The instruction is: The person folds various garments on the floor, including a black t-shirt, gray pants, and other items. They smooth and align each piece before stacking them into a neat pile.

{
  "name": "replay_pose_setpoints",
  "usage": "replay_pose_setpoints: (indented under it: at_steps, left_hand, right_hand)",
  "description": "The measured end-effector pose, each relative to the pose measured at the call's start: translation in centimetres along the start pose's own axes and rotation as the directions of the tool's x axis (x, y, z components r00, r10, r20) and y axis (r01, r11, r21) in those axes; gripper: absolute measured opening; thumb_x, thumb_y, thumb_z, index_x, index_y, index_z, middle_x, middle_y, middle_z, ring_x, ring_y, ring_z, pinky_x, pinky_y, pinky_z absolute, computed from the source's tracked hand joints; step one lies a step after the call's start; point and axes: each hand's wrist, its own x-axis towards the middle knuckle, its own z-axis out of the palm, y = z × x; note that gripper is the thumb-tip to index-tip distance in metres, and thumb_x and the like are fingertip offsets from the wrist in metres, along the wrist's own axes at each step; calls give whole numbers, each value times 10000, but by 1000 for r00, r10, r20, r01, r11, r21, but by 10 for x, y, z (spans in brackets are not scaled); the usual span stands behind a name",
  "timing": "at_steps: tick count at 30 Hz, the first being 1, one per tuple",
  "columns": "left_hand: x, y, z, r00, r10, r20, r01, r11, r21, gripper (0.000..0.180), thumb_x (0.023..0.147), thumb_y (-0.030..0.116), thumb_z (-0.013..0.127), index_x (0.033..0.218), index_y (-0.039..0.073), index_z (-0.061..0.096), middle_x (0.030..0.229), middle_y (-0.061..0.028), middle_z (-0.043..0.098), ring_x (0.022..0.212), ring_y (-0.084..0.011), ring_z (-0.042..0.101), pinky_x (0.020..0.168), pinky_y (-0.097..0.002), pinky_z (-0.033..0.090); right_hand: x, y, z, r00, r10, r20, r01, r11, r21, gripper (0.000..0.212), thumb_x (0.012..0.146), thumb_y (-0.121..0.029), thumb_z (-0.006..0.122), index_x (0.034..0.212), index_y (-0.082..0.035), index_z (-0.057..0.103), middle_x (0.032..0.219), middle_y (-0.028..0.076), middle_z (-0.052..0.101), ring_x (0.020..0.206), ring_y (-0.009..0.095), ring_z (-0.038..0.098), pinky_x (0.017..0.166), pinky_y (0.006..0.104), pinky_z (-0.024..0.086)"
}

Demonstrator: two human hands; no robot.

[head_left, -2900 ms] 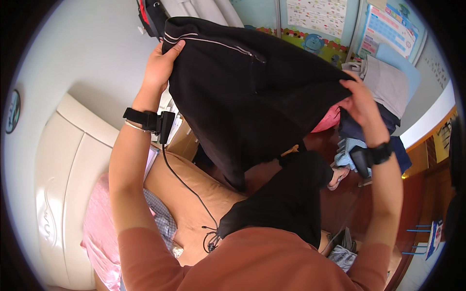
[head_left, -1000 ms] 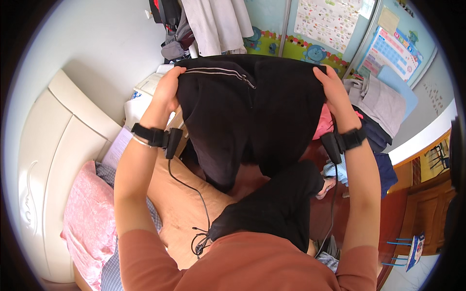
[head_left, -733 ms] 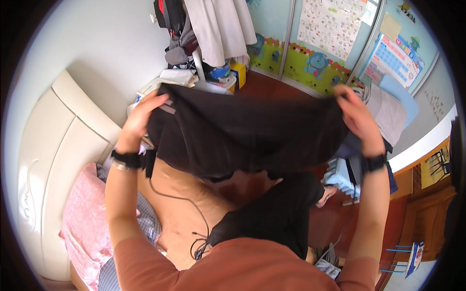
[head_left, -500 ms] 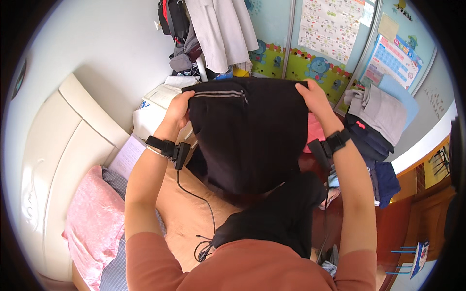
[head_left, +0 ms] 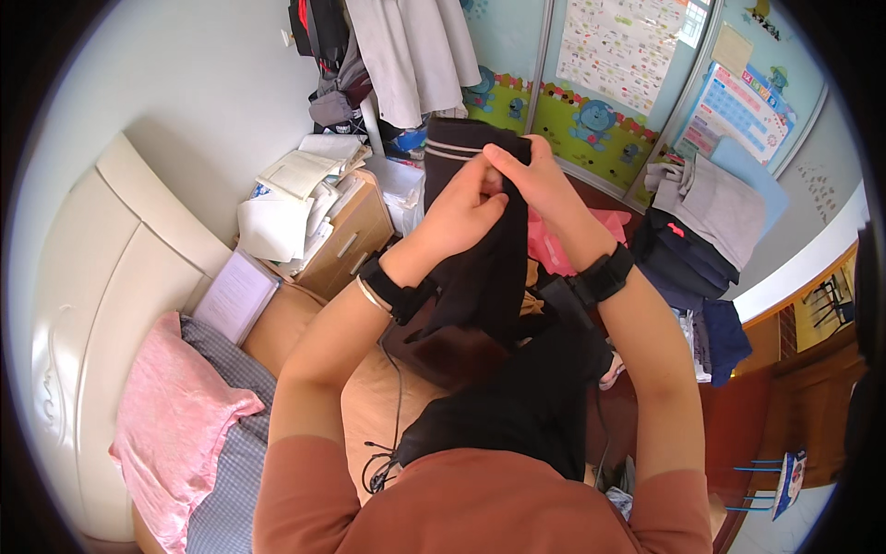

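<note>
A black garment (head_left: 484,277) with two pale stripes near its top edge hangs in front of me, gathered into a narrow bundle. My left hand (head_left: 461,210) is closed on it just below the stripes, fingers curled inward. Close beside it, my right hand (head_left: 533,175) grips the top right part, its thumb lying over the cloth. The two hands nearly touch, and some of the fingertips are hidden. I cannot tell exactly what kind of garment it is. Below, the lower end hangs near my black-clothed legs (head_left: 517,397).
Papers and books (head_left: 300,180) cover a wooden drawer cabinet (head_left: 346,245) at the far left. A headboard (head_left: 101,277), pink pillow (head_left: 180,415) and notebook (head_left: 235,295) are on the left. Folded clothes (head_left: 688,235) are stacked to the right, with pink cloth (head_left: 581,242) beyond the garment.
The garment was spread wide between my hands; now it is folded together and narrow. My left hand has moved right and my right hand left, so they meet.
</note>
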Motion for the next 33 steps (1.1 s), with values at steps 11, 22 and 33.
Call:
replay_pose_setpoints:
  at_steps: [11,22,33]
  left_hand:
    - [-80,-110,-58,699,-687,-196,568,701,-430,312,891,181,466,1176,61,507,908,-36,597,790,-126,548,712,-239,447]
    - [-115,-123,-15,809,-569,148,519,573,-634,651,800,97,488,1399,102,233,1280,-62,442,1144,-195,449,965,-329,356]
    - [-127,-95,-27,814,-580,32,314,393,-864,597,728,65,437,1322,56,383,1298,-87,444,1217,-233,396,1031,-378,309]
  right_hand:
    - [13,-9,-46,999,-53,4,44,877,478,297,843,-117,621,1120,-92,518,949,8,566,866,104,528,780,249,430]
    - [-6,-60,-62,990,-142,-17,132,862,490,272,883,-97,550,1151,-77,508,1037,36,582,944,145,559,818,282,464]
    - [-19,-42,-88,996,-86,-25,85,823,561,259,885,-92,545,1141,-98,505,1046,25,577,963,136,551,839,288,456]
